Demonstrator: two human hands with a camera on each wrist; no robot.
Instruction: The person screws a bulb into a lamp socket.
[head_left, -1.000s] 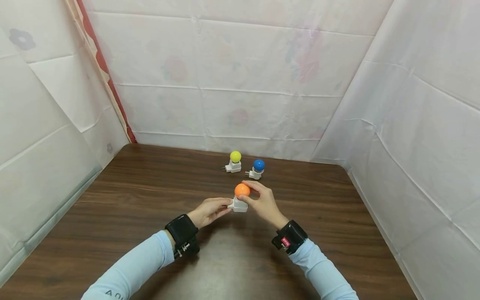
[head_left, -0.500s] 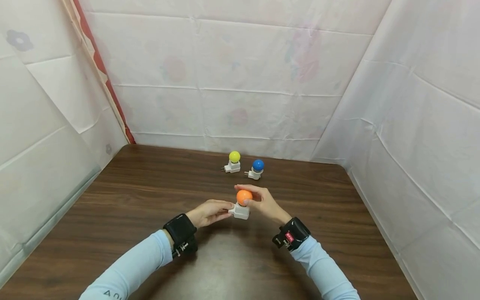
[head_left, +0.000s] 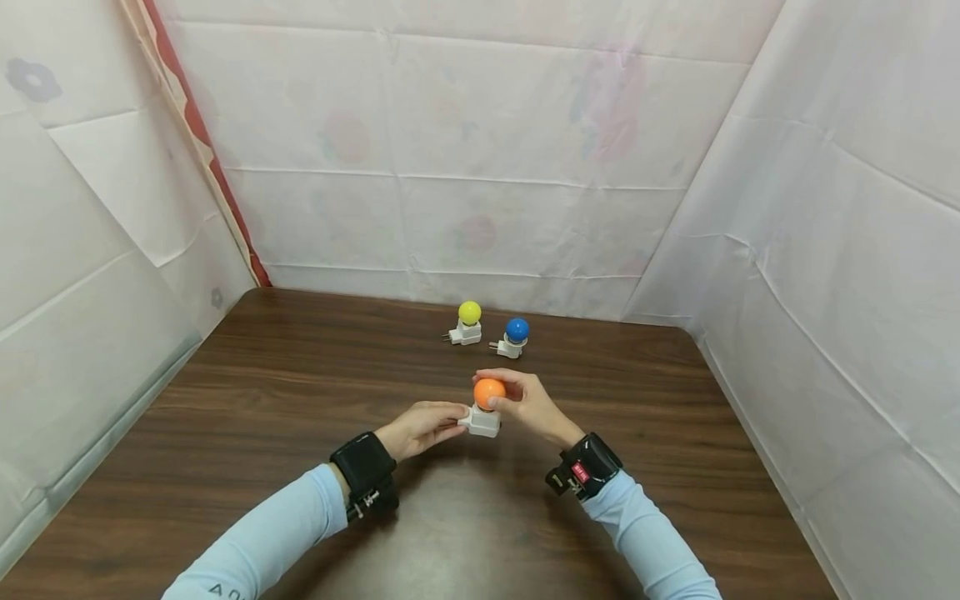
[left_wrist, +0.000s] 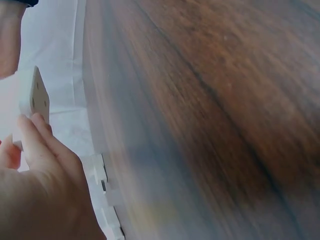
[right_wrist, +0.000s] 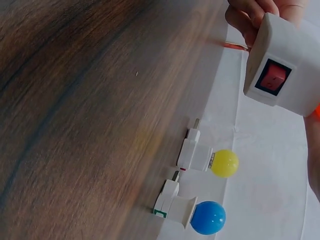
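In the head view an orange light bulb (head_left: pixel 489 392) sits upright in a white plug-in lamp socket (head_left: pixel 482 422), raised over the table. My left hand (head_left: pixel 422 427) pinches the socket by its left, plug end; the prongs are hidden in the fingers. Around the bulb curl the thumb and fingers of my right hand (head_left: pixel 531 407), thumb in front and fingers behind. The right wrist view shows a red rocker switch (right_wrist: pixel 273 77) on the socket's side. Seen from the left wrist, the fingers lie along the socket's underside (left_wrist: pixel 40 95), which has small holes.
Toward the back of the dark wooden table (head_left: pixel 337 358) stand a yellow bulb (head_left: pixel 469 312) and, to its right, a blue bulb (head_left: pixel 517 330). Each is in a white plug socket with prongs pointing left. White sheets (head_left: pixel 480 150) hang behind and at both sides.
Over the first half second the lamp came slightly nearer and to the right, and my right fingers shifted around the orange bulb. Since then both hands have barely moved.
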